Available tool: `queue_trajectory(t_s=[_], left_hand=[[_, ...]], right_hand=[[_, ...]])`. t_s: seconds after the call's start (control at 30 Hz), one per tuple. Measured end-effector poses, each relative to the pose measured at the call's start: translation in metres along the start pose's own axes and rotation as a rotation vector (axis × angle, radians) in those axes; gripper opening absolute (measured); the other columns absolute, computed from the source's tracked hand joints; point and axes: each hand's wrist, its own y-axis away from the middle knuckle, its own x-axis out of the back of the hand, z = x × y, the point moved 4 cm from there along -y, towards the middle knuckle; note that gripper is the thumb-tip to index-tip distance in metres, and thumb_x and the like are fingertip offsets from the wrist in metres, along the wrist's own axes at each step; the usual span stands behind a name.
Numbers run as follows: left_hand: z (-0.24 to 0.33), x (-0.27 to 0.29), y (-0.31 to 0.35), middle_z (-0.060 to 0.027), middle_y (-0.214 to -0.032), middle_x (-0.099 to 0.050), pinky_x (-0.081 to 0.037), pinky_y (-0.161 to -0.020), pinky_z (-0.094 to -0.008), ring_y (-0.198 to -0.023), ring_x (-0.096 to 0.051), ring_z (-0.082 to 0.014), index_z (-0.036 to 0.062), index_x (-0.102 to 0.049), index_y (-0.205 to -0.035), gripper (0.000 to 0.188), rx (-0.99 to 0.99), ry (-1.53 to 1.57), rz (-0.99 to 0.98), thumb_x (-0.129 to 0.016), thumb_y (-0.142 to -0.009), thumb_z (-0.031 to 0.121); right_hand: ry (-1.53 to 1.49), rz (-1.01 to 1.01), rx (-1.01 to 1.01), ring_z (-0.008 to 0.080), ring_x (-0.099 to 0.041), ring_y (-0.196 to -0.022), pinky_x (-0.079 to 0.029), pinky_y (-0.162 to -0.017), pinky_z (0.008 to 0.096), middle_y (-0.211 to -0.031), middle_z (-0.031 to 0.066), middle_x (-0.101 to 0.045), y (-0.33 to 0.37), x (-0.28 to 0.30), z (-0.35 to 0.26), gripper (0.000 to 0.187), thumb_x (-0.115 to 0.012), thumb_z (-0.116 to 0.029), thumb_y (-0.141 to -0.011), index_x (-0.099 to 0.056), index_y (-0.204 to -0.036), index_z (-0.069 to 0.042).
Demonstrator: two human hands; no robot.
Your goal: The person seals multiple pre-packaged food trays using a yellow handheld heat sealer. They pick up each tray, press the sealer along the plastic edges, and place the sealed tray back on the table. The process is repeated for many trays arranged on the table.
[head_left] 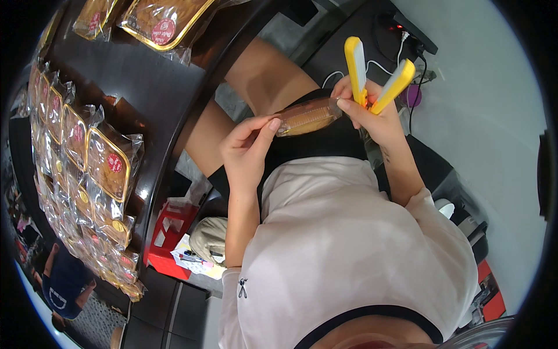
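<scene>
Over my lap, a wrapped cake (308, 119) in a clear plastic bag is stretched between both hands, its printed side turned partly away. My left hand (247, 148) pinches the bag's left end between thumb and fingers. At the other end, my right hand (375, 113) pinches the bag's edge with thumb and forefinger. That same hand also holds a small yellow flat iron (356, 72), whose two arms stand apart in a V pointing up and away. Its hinge end is partly hidden by my fingers.
At the left, a dark table (145, 81) bears rows of bagged cakes (107, 163) and larger packs (165, 23) at its far edge. A red basket (171, 232) stands below. White cables (401, 49) run to a black power strip (415, 32) by the wall. Another person (64, 285) is at lower left.
</scene>
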Motion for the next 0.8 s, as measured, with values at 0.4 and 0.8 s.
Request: queue_trajectory(t_s=[0.4, 0.8], left_hand=[[0.003, 0.002, -0.008, -0.0028, -0.089, -0.064, -0.042, -0.064, -0.0168, -0.071, -0.053, -0.0045, -0.0004, -0.068, -0.094, 0.011, -0.108, -0.08, -0.03, -0.066, -0.083, -0.001], [-0.001, 0.003, -0.007, -0.0078, -0.098, -0.065, -0.041, -0.061, -0.0165, -0.068, -0.049, -0.0029, 0.0, -0.066, -0.09, 0.01, -0.106, -0.048, -0.024, -0.069, -0.081, 0.001]], right_hand=[[-0.09, 0.037, -0.163, 0.0034, -0.045, -0.048, -0.035, -0.044, 0.0169, -0.078, 0.001, -0.059, -0.006, 0.002, 0.011, 0.016, -0.07, -0.013, -0.081, -0.061, -0.09, -0.003], [-0.079, 0.04, -0.147, 0.003, -0.045, -0.048, -0.036, -0.044, 0.0168, -0.08, 0.0012, -0.06, -0.005, 0.002, 0.011, 0.017, -0.07, -0.015, -0.081, -0.062, -0.089, -0.003]])
